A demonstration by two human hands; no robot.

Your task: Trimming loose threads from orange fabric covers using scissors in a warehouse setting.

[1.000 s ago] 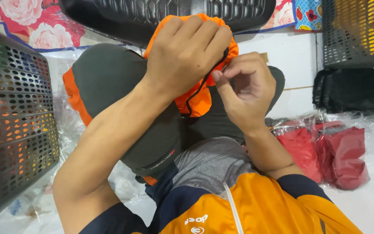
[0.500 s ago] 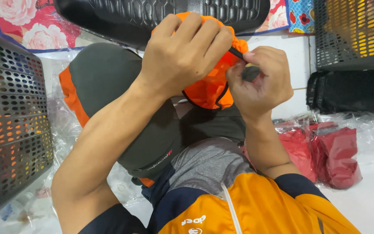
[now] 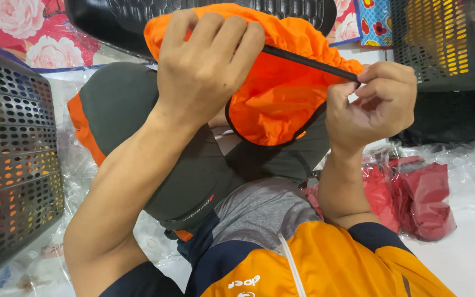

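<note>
My left hand [image 3: 207, 71] grips the bunched top of an orange fabric pouch [image 3: 279, 96] with black edging, held up in front of me. A thin black drawstring cord [image 3: 309, 61] runs taut from under my left fingers to my right hand [image 3: 375, 107], which pinches its end between thumb and fingertips. The pouch hangs between both hands, above my bent knee in dark green trousers [image 3: 138, 126]. My orange and navy jacket [image 3: 325, 264] fills the bottom of the view.
A dark perforated basket [image 3: 12, 176] stands at the left, a black basket [image 3: 111, 22] at the top, a grey one [image 3: 441, 49] at the top right. Red folded items in clear plastic [image 3: 419, 198] lie on the white floor at the right, below a black bag [image 3: 452, 115].
My right hand has moved rightward away from the left, drawing the black cord out taut. The pouch's top has gathered tighter under my left hand.
</note>
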